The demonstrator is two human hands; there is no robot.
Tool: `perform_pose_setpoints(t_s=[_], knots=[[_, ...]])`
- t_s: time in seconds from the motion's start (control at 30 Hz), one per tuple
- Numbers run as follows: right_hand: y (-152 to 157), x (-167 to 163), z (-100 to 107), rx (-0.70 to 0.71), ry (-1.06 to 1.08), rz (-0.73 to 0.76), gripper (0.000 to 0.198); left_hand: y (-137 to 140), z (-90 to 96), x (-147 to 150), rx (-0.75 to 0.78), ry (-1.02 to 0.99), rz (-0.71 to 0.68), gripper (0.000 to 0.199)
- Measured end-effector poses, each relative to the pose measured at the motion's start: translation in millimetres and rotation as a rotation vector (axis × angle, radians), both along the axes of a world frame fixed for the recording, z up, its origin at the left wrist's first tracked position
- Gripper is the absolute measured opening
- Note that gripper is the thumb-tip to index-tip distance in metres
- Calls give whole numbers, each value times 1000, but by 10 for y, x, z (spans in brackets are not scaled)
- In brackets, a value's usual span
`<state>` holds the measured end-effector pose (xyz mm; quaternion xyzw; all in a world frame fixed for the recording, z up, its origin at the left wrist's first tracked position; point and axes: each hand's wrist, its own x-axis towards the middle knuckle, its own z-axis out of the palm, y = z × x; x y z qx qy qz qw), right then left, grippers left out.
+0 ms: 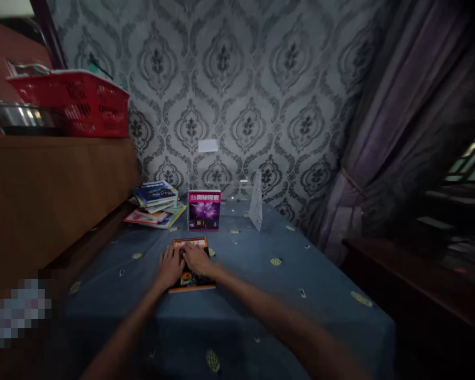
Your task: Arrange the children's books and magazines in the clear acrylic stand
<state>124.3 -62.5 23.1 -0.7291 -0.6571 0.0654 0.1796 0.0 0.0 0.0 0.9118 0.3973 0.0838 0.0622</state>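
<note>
1. Book (pixel 190 279), black with orange edges, flat on the worktop (pixel 245 295), at 7 o'clock from the view's centre; the hands hide much of its cover.
2. Left hand (pixel 171 266) and right hand (pixel 197 258): grip slack, fingers outstretched on the cover, clasping nothing; thumbs hard to make out.
3. Magenta book (pixel 204 211), upright, at 1 o'clock from the hands; clear panel (pixel 256 206), faint, at 2.
4. Pile of books (pixel 157 203), 11 o'clock from the hands; lower covers partly hidden.
</note>
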Motion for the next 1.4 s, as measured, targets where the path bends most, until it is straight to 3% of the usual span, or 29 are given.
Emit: perform_pose_setpoints(t_s=[0.17, 0.23, 0.37, 0.5, 0.6, 0.83, 1.1, 1.23, 1.4], knots=[[17, 277, -54, 7, -89, -98, 53, 62, -161, 59, 38, -32, 2, 59], [-49, 427, -92, 11, -83, -210, 57, 90, -186, 117, 15, -27, -6, 62], [-126, 569, -142, -3, -76, -273, 60, 125, -81, 309, -5, -47, -100, 67], [-109, 587, -177, 0, -62, -287, 57, 189, 54, 566, -55, -37, -286, 61], [-64, 663, -220, -7, -32, -279, 57, 376, 0, 669, -103, -41, -326, 61], [-60, 730, -178, -57, 8, -246, 60, 905, -383, 476, -42, -136, -265, 57], [-112, 711, -145, -70, 93, -251, 61, 978, -711, 483, 119, -150, -261, 55], [-114, 733, -172, -67, 110, -244, 62, 993, -738, 441, 197, -127, -303, 53], [-124, 731, -220, -12, 114, -246, 59, 957, -553, 348, 160, -75, -302, 45]])
